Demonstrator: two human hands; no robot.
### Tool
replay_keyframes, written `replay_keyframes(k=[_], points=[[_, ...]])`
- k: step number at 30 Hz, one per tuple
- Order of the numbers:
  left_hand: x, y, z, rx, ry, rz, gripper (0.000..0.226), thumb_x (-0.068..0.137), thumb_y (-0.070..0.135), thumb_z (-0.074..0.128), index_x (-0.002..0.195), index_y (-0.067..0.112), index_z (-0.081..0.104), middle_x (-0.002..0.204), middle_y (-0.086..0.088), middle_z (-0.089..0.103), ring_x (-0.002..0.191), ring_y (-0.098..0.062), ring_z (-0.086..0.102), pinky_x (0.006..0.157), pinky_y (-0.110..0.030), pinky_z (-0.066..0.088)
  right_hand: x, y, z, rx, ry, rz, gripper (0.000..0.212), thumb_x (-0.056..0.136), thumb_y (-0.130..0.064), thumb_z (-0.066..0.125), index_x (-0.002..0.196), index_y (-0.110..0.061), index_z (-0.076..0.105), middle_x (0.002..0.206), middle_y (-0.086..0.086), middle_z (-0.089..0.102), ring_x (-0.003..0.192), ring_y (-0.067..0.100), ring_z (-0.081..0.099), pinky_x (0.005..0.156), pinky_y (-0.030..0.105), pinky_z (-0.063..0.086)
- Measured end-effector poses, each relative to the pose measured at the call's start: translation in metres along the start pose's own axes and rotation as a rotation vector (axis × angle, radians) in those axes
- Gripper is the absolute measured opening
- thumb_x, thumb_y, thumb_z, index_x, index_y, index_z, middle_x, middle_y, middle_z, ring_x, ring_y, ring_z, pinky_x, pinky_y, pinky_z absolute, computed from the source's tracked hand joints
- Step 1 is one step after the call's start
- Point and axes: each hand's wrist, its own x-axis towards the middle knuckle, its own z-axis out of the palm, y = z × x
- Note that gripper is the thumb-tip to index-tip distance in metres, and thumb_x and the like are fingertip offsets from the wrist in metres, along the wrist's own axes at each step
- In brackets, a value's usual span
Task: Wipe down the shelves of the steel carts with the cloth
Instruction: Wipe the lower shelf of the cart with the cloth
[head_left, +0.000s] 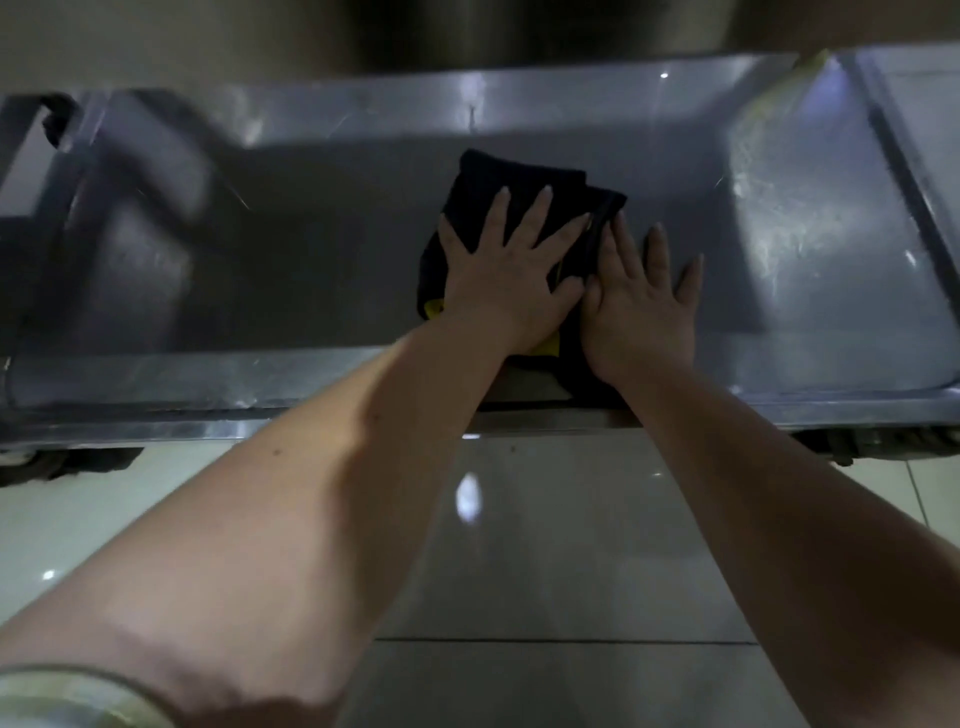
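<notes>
Beneath you lies a glossy tiled floor (571, 571), pale and light-coloured, with a dark grout line (561, 642) running straight across it. A bright patch of reflected light (468, 499) sits on the tile. At the far top you see a beige wall (156, 47) and, beside it, a blurred brushed-steel surface (519, 26).

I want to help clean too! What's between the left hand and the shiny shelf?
The dark cloth lies between the left hand and the steel shelf, seen in the head view.
</notes>
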Motion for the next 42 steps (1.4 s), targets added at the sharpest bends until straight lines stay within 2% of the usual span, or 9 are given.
replay_keyframes(k=[4, 12, 17, 19, 26, 31, 37, 40, 42], points=[[0.003, -0.037, -0.005, 0.024, 0.023, 0.011, 0.066, 0.085, 0.078, 0.023, 0.145, 0.057, 0.004, 0.162, 0.014, -0.004, 0.149, -0.021, -0.008, 0.109, -0.07, 0.0, 0.0, -0.002, 0.0, 0.011, 0.025, -0.02, 0.061, 0.099, -0.045, 0.01, 0.156, -0.024, -0.001, 0.163, -0.009, -0.004, 0.15, 0.025, -0.008, 0.117, 0.058, -0.005], [-0.032, -0.177, -0.022, -0.048, 0.075, -0.508, 0.072, 0.079, 0.083, 0.023, 0.144, 0.056, 0.011, 0.162, 0.013, 0.004, 0.149, -0.024, -0.002, 0.109, -0.071, 0.005, 0.001, -0.004, 0.002, 0.046, 0.052, -0.026, 0.06, 0.101, -0.045, 0.016, 0.156, -0.026, 0.004, 0.164, -0.009, 0.0, 0.15, 0.028, -0.005, 0.116, 0.06, -0.005], [-0.02, -0.156, -0.019, -0.014, 0.105, -0.605, 0.067, 0.085, 0.078, 0.022, 0.147, 0.054, 0.012, 0.162, 0.01, 0.002, 0.148, -0.03, -0.004, 0.106, -0.074, -0.001, 0.001, -0.011, 0.003, 0.003, 0.048, -0.026, 0.058, 0.101, -0.044, 0.013, 0.156, -0.028, 0.001, 0.164, -0.008, -0.002, 0.149, 0.033, -0.006, 0.114, 0.063, -0.006], [-0.001, -0.125, -0.018, -0.016, 0.1, -0.545, 0.066, 0.085, 0.077, 0.022, 0.146, 0.055, 0.012, 0.162, 0.009, 0.001, 0.148, -0.032, -0.004, 0.103, -0.077, -0.002, 0.001, -0.011, 0.002, -0.013, 0.046, -0.019, 0.059, 0.101, -0.044, 0.012, 0.156, -0.028, 0.0, 0.164, -0.008, -0.003, 0.149, 0.033, -0.007, 0.114, 0.063, -0.005], [0.053, -0.007, -0.015, 0.001, -0.01, -0.108, 0.063, 0.091, 0.071, 0.017, 0.149, 0.051, 0.005, 0.162, 0.008, -0.008, 0.147, -0.03, -0.013, 0.105, -0.075, -0.007, 0.002, -0.006, 0.003, -0.033, 0.027, -0.011, 0.062, 0.098, -0.043, 0.012, 0.155, -0.026, -0.006, 0.163, -0.008, -0.008, 0.149, 0.027, -0.01, 0.116, 0.061, -0.006], [0.035, -0.031, -0.013, -0.028, 0.028, -0.121, 0.069, 0.085, 0.078, 0.019, 0.148, 0.052, 0.007, 0.162, 0.01, -0.004, 0.148, -0.025, -0.011, 0.108, -0.07, -0.004, 0.0, -0.003, 0.0, -0.005, 0.015, -0.03, 0.061, 0.099, -0.044, 0.012, 0.156, -0.026, -0.003, 0.163, -0.009, -0.006, 0.149, 0.025, -0.01, 0.117, 0.058, -0.006], [-0.021, -0.108, -0.015, -0.041, 0.083, -0.339, 0.068, 0.084, 0.08, 0.018, 0.147, 0.054, 0.01, 0.162, 0.011, 0.002, 0.149, -0.024, -0.006, 0.11, -0.07, 0.001, -0.002, -0.007, -0.002, 0.029, 0.02, -0.021, 0.058, 0.102, -0.043, 0.015, 0.156, -0.024, 0.004, 0.164, -0.008, -0.001, 0.15, 0.027, -0.005, 0.117, 0.059, -0.004], [-0.042, -0.089, -0.008, 0.032, 0.077, -0.364, 0.066, 0.087, 0.076, 0.016, 0.148, 0.052, 0.006, 0.162, 0.011, -0.002, 0.148, -0.027, -0.008, 0.108, -0.071, -0.004, -0.003, -0.013, 0.001, -0.018, 0.02, -0.004, 0.059, 0.102, -0.042, 0.013, 0.156, -0.022, 0.002, 0.164, -0.006, -0.002, 0.15, 0.03, -0.005, 0.116, 0.062, -0.003], [-0.05, -0.049, -0.002, 0.037, 0.043, -0.284, 0.066, 0.088, 0.073, 0.016, 0.148, 0.051, 0.002, 0.162, 0.011, -0.006, 0.148, -0.03, -0.01, 0.105, -0.072, -0.009, -0.003, -0.014, 0.0, -0.025, 0.016, -0.002, 0.059, 0.102, -0.041, 0.014, 0.156, -0.022, 0.002, 0.164, -0.006, -0.003, 0.149, 0.031, -0.005, 0.115, 0.062, -0.003]])
